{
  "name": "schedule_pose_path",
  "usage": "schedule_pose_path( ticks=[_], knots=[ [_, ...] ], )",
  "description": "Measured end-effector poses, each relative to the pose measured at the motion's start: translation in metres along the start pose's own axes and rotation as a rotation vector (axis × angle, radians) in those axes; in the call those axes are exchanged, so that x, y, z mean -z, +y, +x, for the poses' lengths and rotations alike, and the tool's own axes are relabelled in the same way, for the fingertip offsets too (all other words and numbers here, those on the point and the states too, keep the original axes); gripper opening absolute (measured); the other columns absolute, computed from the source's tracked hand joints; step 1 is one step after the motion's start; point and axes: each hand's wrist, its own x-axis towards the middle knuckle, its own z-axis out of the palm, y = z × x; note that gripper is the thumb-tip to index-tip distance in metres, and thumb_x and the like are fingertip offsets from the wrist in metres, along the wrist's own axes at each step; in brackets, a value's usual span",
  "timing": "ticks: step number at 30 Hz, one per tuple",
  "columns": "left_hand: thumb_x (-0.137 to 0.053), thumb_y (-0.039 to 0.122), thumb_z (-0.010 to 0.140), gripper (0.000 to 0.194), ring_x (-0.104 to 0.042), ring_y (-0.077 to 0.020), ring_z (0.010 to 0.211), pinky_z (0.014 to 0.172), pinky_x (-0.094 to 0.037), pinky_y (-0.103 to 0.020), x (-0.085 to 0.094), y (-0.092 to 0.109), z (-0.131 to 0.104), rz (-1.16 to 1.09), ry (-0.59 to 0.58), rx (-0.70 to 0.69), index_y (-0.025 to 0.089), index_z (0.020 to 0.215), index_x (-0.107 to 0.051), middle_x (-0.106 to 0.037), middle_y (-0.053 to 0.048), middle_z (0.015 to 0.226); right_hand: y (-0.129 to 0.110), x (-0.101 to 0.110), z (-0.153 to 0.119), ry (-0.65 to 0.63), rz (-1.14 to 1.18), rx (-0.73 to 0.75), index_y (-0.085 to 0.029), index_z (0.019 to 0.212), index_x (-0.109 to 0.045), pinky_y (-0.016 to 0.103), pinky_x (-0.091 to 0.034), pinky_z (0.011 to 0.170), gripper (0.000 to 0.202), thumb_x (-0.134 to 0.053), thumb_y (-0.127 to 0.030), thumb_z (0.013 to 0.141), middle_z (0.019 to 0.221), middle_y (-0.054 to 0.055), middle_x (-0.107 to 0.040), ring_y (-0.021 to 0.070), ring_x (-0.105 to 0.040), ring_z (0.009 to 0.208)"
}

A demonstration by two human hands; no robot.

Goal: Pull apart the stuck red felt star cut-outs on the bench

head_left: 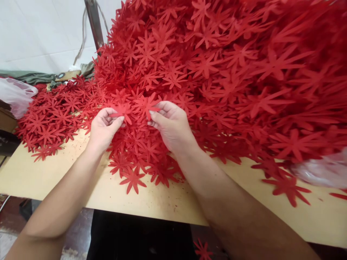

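Observation:
Between thumb and fingers, my left hand [104, 126] pinches a red flower-shaped cutout [125, 111] with long narrow petals. My right hand [172, 124] grips a second red cutout [147, 104] of the same shape by a petal. The two cutouts are side by side, close together, above the heap. Whether each is a single layer or several stacked, I cannot tell. Beneath and behind both hands rises a large pile of red cutouts [206, 68], with some spread toward the table's front edge.
A lower heap of cutouts [51, 119] lies to the left on the pale wooden table [100, 191]. Plastic bags sit at the left [17, 95] and right [325, 169]. A metal post [94, 23] stands behind, against a white wall. One cutout [202, 250] is below the table edge.

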Motion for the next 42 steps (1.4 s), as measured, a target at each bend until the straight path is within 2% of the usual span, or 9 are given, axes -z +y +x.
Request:
schedule_pose_path(
  ticks=[8,13,19,28,31,33,36,40,42],
  knots=[
    [-0.079,0.029,0.056,0.027,-0.050,-0.0044,0.052,0.055,-0.042,-0.018,0.000,0.000,-0.002,0.057,0.001,0.029,0.016,0.073,-0.062,-0.059,0.005,0.060,-0.003,-0.009,-0.006,-0.021,0.083,-0.129,-0.019,0.075,-0.059,0.017,-0.045,0.053,0.015,-0.068,-0.022,0.063,0.064,-0.006,-0.057,0.0033,-0.049,0.055],
    [-0.073,0.021,0.059,0.019,-0.049,-0.0050,0.053,0.055,-0.040,-0.018,-0.001,0.000,-0.002,0.062,-0.019,0.052,0.016,0.072,-0.060,-0.059,0.005,0.061,-0.001,-0.010,-0.008,-0.043,0.042,-0.097,-0.020,0.075,-0.058,0.018,-0.047,0.056,0.013,-0.066,-0.026,0.065,0.068,-0.005,-0.060,0.0053,-0.053,0.060],
    [-0.073,0.017,0.054,0.018,-0.049,-0.0045,0.055,0.056,-0.039,-0.017,-0.001,0.000,-0.003,0.076,0.006,0.034,0.016,0.066,-0.059,-0.058,0.005,0.061,-0.001,-0.009,-0.010,-0.108,0.033,-0.060,-0.022,0.071,-0.055,0.023,-0.047,0.060,0.004,-0.057,-0.026,0.070,0.064,-0.005,-0.053,0.0069,-0.050,0.058],
    [-0.079,0.043,0.058,0.037,-0.046,-0.0056,0.047,0.050,-0.038,-0.019,-0.002,0.002,-0.006,0.105,-0.122,0.059,0.016,0.060,-0.055,-0.056,0.004,0.051,-0.003,-0.010,-0.010,-0.134,0.063,-0.084,-0.022,0.074,-0.056,0.027,-0.052,0.063,0.007,-0.058,-0.027,0.069,0.064,-0.004,-0.058,0.0101,-0.057,0.062],
    [-0.076,0.048,0.061,0.042,-0.044,-0.0047,0.048,0.051,-0.037,-0.019,-0.001,0.000,-0.004,0.126,-0.111,0.035,0.016,0.057,-0.050,-0.053,0.004,0.051,-0.003,-0.009,-0.010,-0.144,0.051,-0.091,-0.021,0.073,-0.055,0.028,-0.052,0.063,0.009,-0.059,-0.027,0.069,0.064,-0.004,-0.058,0.0097,-0.057,0.059],
    [-0.077,0.049,0.059,0.043,-0.046,-0.0047,0.052,0.054,-0.039,-0.018,-0.001,-0.003,-0.002,0.119,-0.074,0.002,0.017,0.062,-0.050,-0.053,0.004,0.056,-0.003,-0.010,-0.010,-0.124,0.039,-0.091,-0.020,0.072,-0.055,0.027,-0.051,0.062,0.007,-0.060,-0.024,0.069,0.065,-0.004,-0.058,0.0083,-0.055,0.057],
    [-0.078,0.048,0.059,0.046,-0.052,-0.0068,0.066,0.064,-0.044,-0.020,-0.001,-0.008,-0.002,0.172,-0.017,-0.089,0.018,0.083,-0.052,-0.057,0.002,0.076,-0.005,-0.013,-0.010,-0.040,0.009,-0.059,-0.019,0.067,-0.056,0.023,-0.047,0.058,0.003,-0.058,-0.016,0.068,0.062,-0.005,-0.057,0.0061,-0.051,0.055],
    [-0.072,0.045,0.068,0.045,-0.054,-0.0124,0.084,0.074,-0.047,-0.026,-0.004,-0.007,-0.011,0.514,0.088,-0.401,0.020,0.101,-0.055,-0.056,-0.005,0.100,-0.007,-0.018,-0.012,0.029,-0.052,0.006,-0.018,0.063,-0.057,0.021,-0.044,0.059,0.011,-0.056,-0.008,0.069,0.060,-0.005,-0.057,0.0057,-0.050,0.056],
    [-0.071,0.043,0.070,0.042,-0.054,-0.0153,0.091,0.079,-0.047,-0.028,-0.006,-0.005,-0.017,0.662,0.019,-0.531,0.019,0.102,-0.059,-0.057,-0.006,0.101,-0.005,-0.020,-0.014,0.003,-0.071,0.035,-0.018,0.064,-0.058,0.022,-0.045,0.059,0.012,-0.056,-0.008,0.070,0.060,-0.004,-0.059,0.0066,-0.052,0.057]
  ],
)
